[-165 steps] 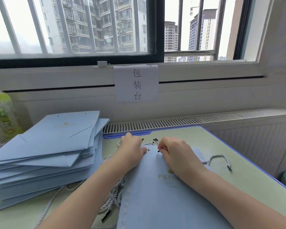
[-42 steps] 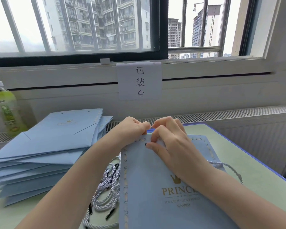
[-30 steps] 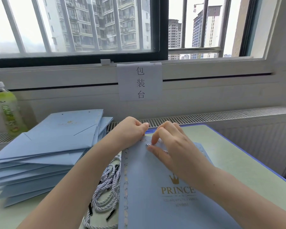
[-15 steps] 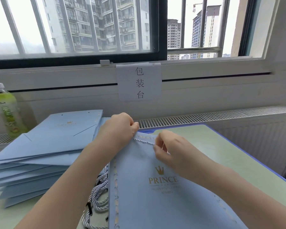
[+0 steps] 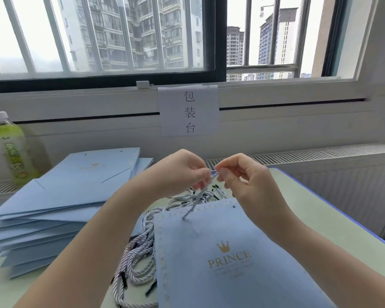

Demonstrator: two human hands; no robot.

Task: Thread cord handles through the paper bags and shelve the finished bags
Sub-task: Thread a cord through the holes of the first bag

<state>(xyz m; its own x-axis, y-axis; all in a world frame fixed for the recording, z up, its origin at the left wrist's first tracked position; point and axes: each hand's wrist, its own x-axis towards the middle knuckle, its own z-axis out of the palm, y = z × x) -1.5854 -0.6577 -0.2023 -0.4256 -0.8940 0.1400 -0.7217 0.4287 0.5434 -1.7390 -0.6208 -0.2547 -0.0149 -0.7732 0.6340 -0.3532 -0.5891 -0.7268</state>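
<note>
- The paper bag (image 5: 220, 258) lies flat on the bench (image 5: 316, 221), mouth edge toward the window, its gold crown print facing up.
- A cord (image 5: 192, 206) rises from the left punched hole near that edge up to both hands; the right hole (image 5: 233, 206) looks empty.
- The left hand (image 5: 182, 172) has its grip pinched on the cord, fingers curled round it just above the bag.
- The right hand (image 5: 245, 176) pinches the same cord's end between thumb and forefinger, almost touching the left fingertips.
- The cord looks soft, twisted and limp, so it probably sags unless kept taut; I judge the stiff black tip the best place to hold for poking through a hole.
- The bag seems light and thin; it likely creases or tears at the holes if tugged hard, so pressing it flat near the hole seems wise.
- Spare cords (image 5: 140, 258) lie tangled left of the bag, and may snag when one is drawn.
- A stack of flat bags (image 5: 65, 196) sits farther left, with a bottle (image 5: 9, 150) behind it.
</note>
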